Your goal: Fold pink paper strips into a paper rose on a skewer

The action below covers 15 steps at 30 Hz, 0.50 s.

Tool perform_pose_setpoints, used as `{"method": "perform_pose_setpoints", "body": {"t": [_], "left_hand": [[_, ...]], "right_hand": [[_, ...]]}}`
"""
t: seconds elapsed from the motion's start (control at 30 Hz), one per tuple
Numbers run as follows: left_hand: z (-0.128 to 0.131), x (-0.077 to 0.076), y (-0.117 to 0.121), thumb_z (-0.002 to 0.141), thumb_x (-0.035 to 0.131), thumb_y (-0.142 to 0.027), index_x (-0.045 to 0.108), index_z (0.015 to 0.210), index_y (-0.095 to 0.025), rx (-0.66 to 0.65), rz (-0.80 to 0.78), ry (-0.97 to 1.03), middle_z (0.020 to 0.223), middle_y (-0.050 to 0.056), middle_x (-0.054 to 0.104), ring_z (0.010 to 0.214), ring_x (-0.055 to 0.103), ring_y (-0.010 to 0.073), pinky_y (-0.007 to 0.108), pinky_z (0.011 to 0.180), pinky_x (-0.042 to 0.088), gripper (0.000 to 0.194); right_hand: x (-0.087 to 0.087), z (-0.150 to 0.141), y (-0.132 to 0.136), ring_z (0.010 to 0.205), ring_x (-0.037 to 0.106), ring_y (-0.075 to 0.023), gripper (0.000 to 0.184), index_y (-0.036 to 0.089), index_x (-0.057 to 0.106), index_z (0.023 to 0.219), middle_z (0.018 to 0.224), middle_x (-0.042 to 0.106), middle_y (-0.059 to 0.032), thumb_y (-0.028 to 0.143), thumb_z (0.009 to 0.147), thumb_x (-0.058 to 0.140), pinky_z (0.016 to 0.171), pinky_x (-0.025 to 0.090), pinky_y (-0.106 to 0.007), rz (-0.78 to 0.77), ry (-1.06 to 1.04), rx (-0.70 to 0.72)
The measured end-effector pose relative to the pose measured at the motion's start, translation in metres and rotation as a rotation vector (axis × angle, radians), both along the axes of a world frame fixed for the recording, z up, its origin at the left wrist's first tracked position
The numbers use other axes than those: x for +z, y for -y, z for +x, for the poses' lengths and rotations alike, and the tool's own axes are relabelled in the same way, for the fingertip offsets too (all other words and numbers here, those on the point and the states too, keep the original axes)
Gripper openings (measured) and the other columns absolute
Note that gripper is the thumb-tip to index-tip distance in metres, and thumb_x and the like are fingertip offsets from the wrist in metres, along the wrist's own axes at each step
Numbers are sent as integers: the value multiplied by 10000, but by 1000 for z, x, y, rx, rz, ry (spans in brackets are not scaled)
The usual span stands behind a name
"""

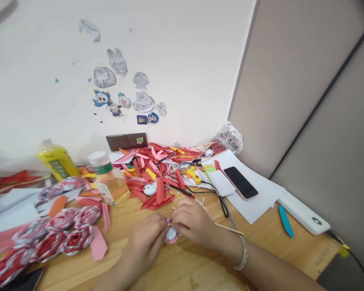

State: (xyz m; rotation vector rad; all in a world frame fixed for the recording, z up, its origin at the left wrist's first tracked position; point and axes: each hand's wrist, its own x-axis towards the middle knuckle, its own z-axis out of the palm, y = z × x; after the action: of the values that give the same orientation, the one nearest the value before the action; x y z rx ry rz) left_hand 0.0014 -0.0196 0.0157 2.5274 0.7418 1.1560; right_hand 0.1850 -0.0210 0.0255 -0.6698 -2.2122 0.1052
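Note:
Over the front middle of the wooden table, my left hand (148, 235) and my right hand (194, 221) meet at a small pink and white paper flower (171, 234). Fingers of both hands are closed on it from either side, and they hide much of it. A bracelet (242, 254) circles my right wrist. Beneath that wrist a thin wooden stick (229, 228) lies on the table. Left of my hands sit several finished-looking rolled paper roses (79, 240) in red, pink and white, with a pink folded strip (98, 243) beside them.
Behind my hands lies a heap of folded paper strips (160, 190) with a yellow glue gun (194, 176). A clear bottle (107, 178) and a yellow bottle (58, 161) stand at left. A phone (240, 183), white paper (255, 206) and a white power strip (303, 213) lie at right.

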Motion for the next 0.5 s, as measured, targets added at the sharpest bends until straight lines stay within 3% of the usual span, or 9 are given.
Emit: {"method": "perform_pose_setpoints", "body": {"t": [0.13, 0.23, 0.33, 0.43, 0.5], "left_hand": [[0, -2, -2, 854, 449, -191, 590, 779, -186, 22, -56, -17, 718, 46, 632, 673, 588, 143, 236, 626, 466, 159], [2, 1, -4, 838, 486, -250, 584, 693, -181, 111, -213, 4, 623, 10, 607, 571, 553, 125, 217, 555, 443, 188], [5, 4, -8, 791, 542, -320, 594, 664, -175, 153, -490, 66, 580, -4, 609, 529, 550, 126, 211, 509, 435, 200], [7, 5, -12, 737, 593, -349, 610, 702, -166, 104, -756, 150, 612, 8, 645, 550, 583, 139, 221, 511, 452, 187], [9, 5, -13, 711, 615, -353, 613, 691, -162, 96, -850, 168, 617, 12, 655, 549, 589, 143, 222, 502, 450, 193]], "right_hand": [[-1, 0, 1, 705, 507, -152, 235, 197, 485, 667, 692, 600, -30, 177, 890, 412, 697, 407, -303, 14, 17, -34], [0, -2, 3, 663, 491, -144, 235, 192, 490, 618, 624, 551, -4, 191, 853, 486, 672, 394, -288, -80, -59, -111], [-2, -4, 3, 623, 502, -123, 172, 180, 535, 620, 624, 546, 17, 213, 773, 607, 605, 395, -245, -374, -198, -200], [-3, -5, 0, 596, 530, -109, 129, 162, 564, 647, 650, 574, 18, 220, 721, 652, 539, 400, -208, -703, -320, -212], [-3, -5, -2, 627, 551, -116, 90, 155, 590, 685, 671, 592, 14, 209, 703, 661, 563, 419, -210, -808, -331, -178]]}}
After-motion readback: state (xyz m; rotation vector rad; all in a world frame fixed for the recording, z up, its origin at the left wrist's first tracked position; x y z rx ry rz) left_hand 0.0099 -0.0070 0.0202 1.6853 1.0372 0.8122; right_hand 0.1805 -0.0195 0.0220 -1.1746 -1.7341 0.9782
